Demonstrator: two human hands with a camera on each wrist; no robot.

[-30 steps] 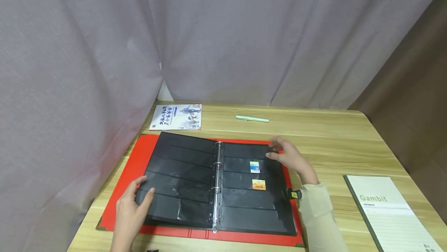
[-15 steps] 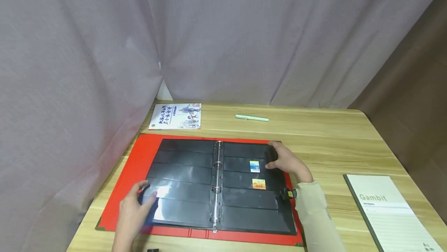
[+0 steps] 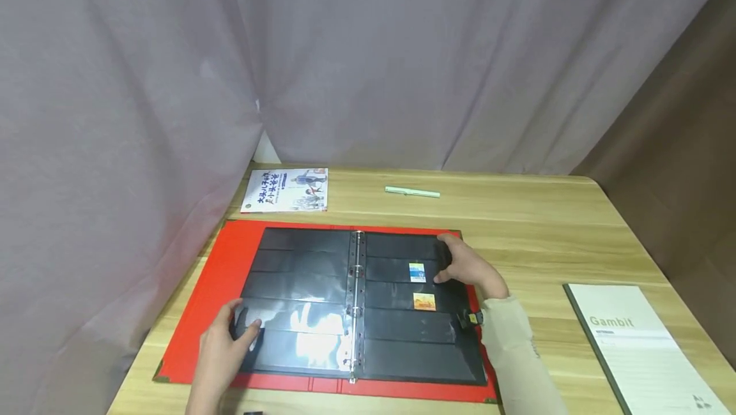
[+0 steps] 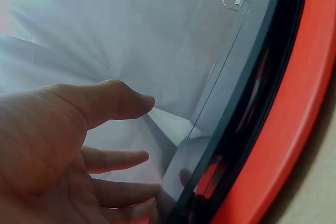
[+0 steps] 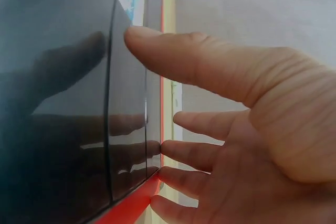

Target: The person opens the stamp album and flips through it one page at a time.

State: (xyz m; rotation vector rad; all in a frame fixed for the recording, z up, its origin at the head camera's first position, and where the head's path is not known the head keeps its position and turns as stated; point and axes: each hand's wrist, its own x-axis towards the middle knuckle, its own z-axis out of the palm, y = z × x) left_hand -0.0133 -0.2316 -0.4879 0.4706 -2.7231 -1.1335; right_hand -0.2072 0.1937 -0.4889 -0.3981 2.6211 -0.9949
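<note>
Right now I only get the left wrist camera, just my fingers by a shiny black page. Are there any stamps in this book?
Observer: Yes, two on the right-hand page, a blue and white stamp above an orange stamp.
Operator: What is my other hand doing?
Observer: Your right hand rests at that page's outer edge, near the top corner.
Operator: Is anything else on the table?
Observer: A pale green pen lies beyond the red album.
Operator: Anything more?
Observer: A picture booklet lies at the far left.
</note>
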